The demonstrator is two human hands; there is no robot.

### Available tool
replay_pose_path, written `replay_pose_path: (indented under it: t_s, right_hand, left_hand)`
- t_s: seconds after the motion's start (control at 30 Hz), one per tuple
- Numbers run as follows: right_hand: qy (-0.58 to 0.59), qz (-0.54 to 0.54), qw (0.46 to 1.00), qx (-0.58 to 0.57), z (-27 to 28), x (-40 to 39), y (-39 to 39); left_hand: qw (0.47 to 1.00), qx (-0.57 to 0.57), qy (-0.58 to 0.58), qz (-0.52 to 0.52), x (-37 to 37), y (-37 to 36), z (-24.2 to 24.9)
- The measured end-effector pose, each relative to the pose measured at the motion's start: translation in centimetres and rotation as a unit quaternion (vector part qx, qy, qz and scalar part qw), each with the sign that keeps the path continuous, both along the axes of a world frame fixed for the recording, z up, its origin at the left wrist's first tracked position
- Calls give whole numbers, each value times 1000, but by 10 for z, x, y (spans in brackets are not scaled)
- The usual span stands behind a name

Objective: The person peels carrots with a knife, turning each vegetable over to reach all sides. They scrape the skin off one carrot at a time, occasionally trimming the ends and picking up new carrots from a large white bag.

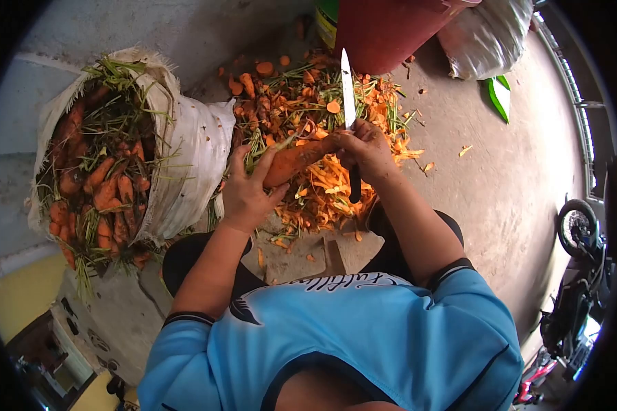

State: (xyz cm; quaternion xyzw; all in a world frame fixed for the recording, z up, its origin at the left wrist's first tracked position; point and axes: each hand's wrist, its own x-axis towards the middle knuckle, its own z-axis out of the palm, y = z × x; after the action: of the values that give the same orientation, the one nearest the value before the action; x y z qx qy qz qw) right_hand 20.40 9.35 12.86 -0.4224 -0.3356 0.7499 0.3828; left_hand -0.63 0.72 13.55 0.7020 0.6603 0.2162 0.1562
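Observation:
My left hand [250,192] is closed round the thick end of a large carrot [296,162], which has a pale green stalk beside my fingers. At the carrot's thin end, my right hand [369,152] grips a knife [348,92] by its black handle, the blade pointing up and away from me. The right fingertips also touch the carrot's tip. Below both hands lies a heap of orange peelings [325,188] with green stems and cut carrot ends.
An open white sack [195,151] full of carrots [106,185] lies at the left. A red tub [391,31] and a filled pale sack [487,38] stand at the back. A green and white scrap [498,98] lies on the floor; a motorcycle [579,229] is far right.

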Motion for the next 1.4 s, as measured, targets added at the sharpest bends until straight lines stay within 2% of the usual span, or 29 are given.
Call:
replay_pose_path:
  t_s: [0.1, 0.2, 0.23, 0.27, 0.3, 0.33, 0.37, 0.43, 0.47, 0.57, 0.6, 0.7, 0.83, 0.9, 1.0, 1.1, 1.2, 1.3, 1.33, 1.4]
  right_hand:
    - [-57, 27, 998, 33, 10, -5, -2]
    - [-57, 31, 997, -28, -5, -11, -1]
    - [-113, 42, 992, -39, -14, -10, 1]
    - [-168, 54, 983, -51, -28, -8, 3]
    - [-222, 68, 971, -62, -38, -8, 3]
    - [-269, 87, 959, -32, -47, -12, 0]
    - [-278, 115, 953, -30, -54, -13, -4]
    - [-296, 170, 939, -23, -31, -27, -16]
    - [-368, 251, 895, 28, -25, -31, -21]
    - [-530, 312, 751, 239, -36, -43, -42]
    - [-501, 326, 736, 319, -22, -43, -44]
    - [-557, 347, 728, 198, -24, -53, -43]
    - [-577, 368, 705, 184, -42, -57, -44]
    - [-604, 355, 691, 177, -54, -62, -47]
    - [-575, 386, 688, 216, -75, -65, -38]
    - [-571, 388, 705, 162, -76, -75, -32]
    - [-532, 389, 708, 254, -63, -78, -31]
    - [-515, 331, 778, 141, -76, -84, -27]
    - [-466, 320, 819, 103, -79, -81, -25]
    - [-484, 358, 776, 189, -78, -72, -22]
  left_hand:
    - [995, -96, -11, 24, 7, 8, -2]
    - [996, 41, 20, -75, 2, 10, -33]
    - [992, -34, -106, -55, -1, 9, -56]
    - [967, -107, -230, -32, -6, 7, -83]
    - [920, -178, -348, -8, -7, 8, -86]
    - [875, -259, -408, 36, -9, 6, -89]
    - [853, -279, -436, 62, -12, 7, -91]
    - [805, -316, -489, 113, -17, 11, -92]
    - [792, -321, -505, 120, -21, 12, -96]
    - [762, -322, -546, 135, -30, 10, -106]
    - [758, -314, -555, 136, -29, 11, -102]
    - [751, -325, -555, 150, -30, 12, -88]
    - [759, -325, -541, 159, -30, 10, -86]
    - [781, -327, -500, 180, -25, 6, -86]
    - [797, -341, -471, 166, -22, 2, -96]
    - [795, -352, -473, 147, -22, -2, -106]
    - [787, -353, -485, 147, -26, -4, -104]
    - [787, -335, -495, 153, -35, -2, -103]
    - [788, -327, -498, 156, -38, -2, -104]
    - [739, -358, -540, 183, -46, -2, -101]
